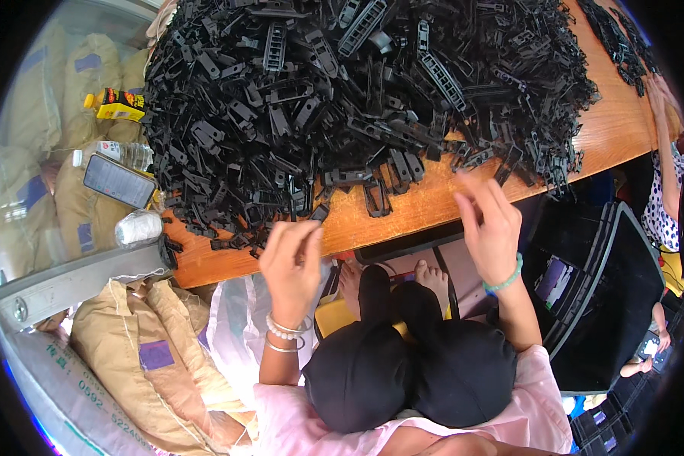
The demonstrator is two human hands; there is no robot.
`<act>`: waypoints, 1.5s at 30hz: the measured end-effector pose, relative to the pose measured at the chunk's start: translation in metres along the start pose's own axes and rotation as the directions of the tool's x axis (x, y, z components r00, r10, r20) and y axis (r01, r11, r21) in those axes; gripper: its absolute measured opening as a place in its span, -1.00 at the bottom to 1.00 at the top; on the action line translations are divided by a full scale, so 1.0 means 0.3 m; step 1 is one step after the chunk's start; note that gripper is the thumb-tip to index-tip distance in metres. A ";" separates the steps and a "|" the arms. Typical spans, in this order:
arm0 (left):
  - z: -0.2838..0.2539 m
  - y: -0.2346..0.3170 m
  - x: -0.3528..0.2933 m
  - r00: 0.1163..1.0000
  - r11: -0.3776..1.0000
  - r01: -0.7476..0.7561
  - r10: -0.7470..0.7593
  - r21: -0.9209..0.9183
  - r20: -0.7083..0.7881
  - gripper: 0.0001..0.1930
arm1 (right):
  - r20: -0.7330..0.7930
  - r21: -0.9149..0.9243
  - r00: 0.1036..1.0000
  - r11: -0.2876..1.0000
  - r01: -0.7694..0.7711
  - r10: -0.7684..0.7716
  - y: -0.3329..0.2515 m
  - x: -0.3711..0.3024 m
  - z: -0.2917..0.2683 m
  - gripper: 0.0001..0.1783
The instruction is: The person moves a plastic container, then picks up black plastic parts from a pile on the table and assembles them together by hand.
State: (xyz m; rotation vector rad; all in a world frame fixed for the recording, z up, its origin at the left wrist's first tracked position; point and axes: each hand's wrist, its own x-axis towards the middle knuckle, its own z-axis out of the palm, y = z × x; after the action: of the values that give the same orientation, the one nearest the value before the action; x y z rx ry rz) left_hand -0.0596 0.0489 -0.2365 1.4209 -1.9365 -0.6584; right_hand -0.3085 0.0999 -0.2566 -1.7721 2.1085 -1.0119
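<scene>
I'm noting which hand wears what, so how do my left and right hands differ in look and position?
Your left hand wears pale beads and a silvery bangle at the wrist; your right hand wears a green bracelet. The left hand sits lower in the picture, the right hand higher. Both are ungloved, near the front edge of the table with its pile of black parts.

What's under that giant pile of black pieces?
A wooden table: its near edge and some right-hand surface show. The black pieces hide whatever else lies beneath.

Phone (119, 181) beside clear bottle (135, 156); white roll (137, 228), tan sack (108, 331) below.
</scene>
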 end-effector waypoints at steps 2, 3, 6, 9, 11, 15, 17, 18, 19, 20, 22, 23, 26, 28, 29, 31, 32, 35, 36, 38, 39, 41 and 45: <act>0.055 0.007 0.016 0.990 0.989 -0.135 0.137 -0.064 0.017 -0.91 | -0.007 -0.154 1.000 0.988 -0.022 0.021 -0.003 0.036 0.027 -0.69; 0.077 0.017 0.021 0.982 0.982 -0.181 0.184 -0.061 0.041 -0.89 | -0.013 -0.304 0.999 0.951 -0.048 0.047 0.001 0.044 0.040 -0.63; 0.137 0.042 0.052 0.950 0.952 -0.306 0.306 -0.011 0.056 -0.86 | -0.062 -0.364 0.998 0.931 -0.005 -0.019 0.030 0.049 0.075 -0.56; 0.150 0.042 0.064 0.950 0.955 -0.297 0.296 -0.002 0.098 -0.82 | -0.072 -0.310 0.994 0.949 0.054 -0.080 0.034 0.023 0.083 -0.60; 0.161 0.031 0.064 0.951 0.958 -0.286 0.283 0.011 0.124 -0.80 | -0.087 -0.206 0.991 0.975 0.077 -0.097 0.035 0.002 0.087 -0.62; 0.164 0.028 0.084 0.960 0.948 -0.281 0.278 0.150 0.044 -0.78 | -0.085 0.213 0.996 0.977 0.010 0.009 0.041 -0.034 0.109 -0.64; 0.169 0.025 0.116 0.965 0.942 -0.260 0.260 0.210 0.032 -0.77 | 0.048 0.488 0.975 0.847 -0.211 0.215 0.021 -0.033 0.090 -0.67; 0.166 0.018 0.131 0.965 0.941 -0.263 0.262 0.213 0.032 -0.77 | 0.046 0.491 0.976 0.846 -0.210 0.215 0.008 -0.024 0.083 -0.67; 0.163 0.013 0.144 0.956 0.921 -0.293 0.290 0.256 0.052 -0.77 | 0.078 0.658 0.940 0.691 -0.298 0.332 -0.003 -0.017 0.078 -0.68; 0.157 0.009 0.152 0.946 0.898 -0.324 0.317 0.298 0.073 -0.77 | 0.133 0.791 0.892 0.496 -0.358 0.433 -0.007 -0.013 0.075 -0.69; 0.151 0.003 0.157 0.938 0.881 -0.346 0.336 0.323 0.087 -0.78 | 0.162 0.833 0.881 0.416 -0.363 0.444 0.006 -0.010 0.072 -0.67; 0.148 -0.002 0.159 0.931 0.876 -0.359 0.362 0.324 0.053 -0.79 | 0.174 0.821 0.870 0.421 -0.387 0.461 0.005 -0.008 0.074 -0.67; 0.185 0.000 0.154 0.915 0.868 -0.382 0.402 0.318 0.001 -0.80 | 0.152 0.786 0.846 0.457 -0.417 0.511 0.021 -0.016 0.074 -0.70; 0.201 0.010 0.150 0.898 0.859 -0.402 0.438 0.318 -0.048 -0.82 | 0.162 0.740 0.826 0.487 -0.464 0.541 0.024 -0.013 0.073 -0.73; 0.207 0.013 0.148 0.897 0.859 -0.405 0.440 0.314 -0.048 -0.82 | 0.130 0.742 0.832 0.504 -0.442 0.539 0.029 -0.012 0.077 -0.77; 0.207 0.011 0.139 0.826 0.823 -0.481 0.541 0.304 -0.158 -0.79 | 0.093 0.759 0.831 0.502 -0.415 0.548 0.031 -0.017 0.077 -0.78; 0.203 0.021 0.122 0.826 0.822 -0.482 0.542 0.302 -0.156 -0.79 | 0.056 0.774 0.829 0.501 -0.388 0.556 0.032 -0.021 0.077 -0.79; 0.198 0.082 0.071 0.985 0.766 0.159 -0.077 -0.623 0.157 -0.70 | -0.068 0.767 0.940 0.620 -0.166 0.335 0.039 -0.034 0.049 -0.83; 0.156 0.134 0.087 0.871 0.548 0.471 -0.166 -0.692 0.462 -0.72 | -0.064 0.768 0.939 0.618 -0.169 0.337 0.039 -0.029 0.039 -0.83; 0.179 0.109 0.090 0.639 0.171 0.764 -0.063 -0.623 0.767 -0.67 | -0.086 0.684 0.996 0.726 0.067 -0.011 0.034 -0.011 0.017 -0.84; 0.183 0.110 0.091 0.582 0.136 0.808 -0.034 -0.573 0.813 -0.66 | -0.060 0.726 0.998 0.687 0.045 -0.001 0.004 -0.007 0.005 -0.80; 0.184 0.118 0.100 0.474 0.061 0.879 0.007 -0.473 0.881 -0.64 | -0.046 0.700 0.997 0.710 0.071 -0.055 -0.002 -0.003 0.008 -0.80; 0.203 0.104 0.090 0.431 0.003 0.901 0.075 -0.433 0.899 -0.66 | 0.000 0.615 0.987 0.778 0.129 -0.163 -0.017 -0.002 0.005 -0.76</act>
State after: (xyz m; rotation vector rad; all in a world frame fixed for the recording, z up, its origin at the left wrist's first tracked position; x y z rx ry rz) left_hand -0.1304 0.0336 -0.2496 0.8133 -0.6218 -2.6826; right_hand -0.3035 0.0996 -0.2549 -1.5973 1.3730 -1.4630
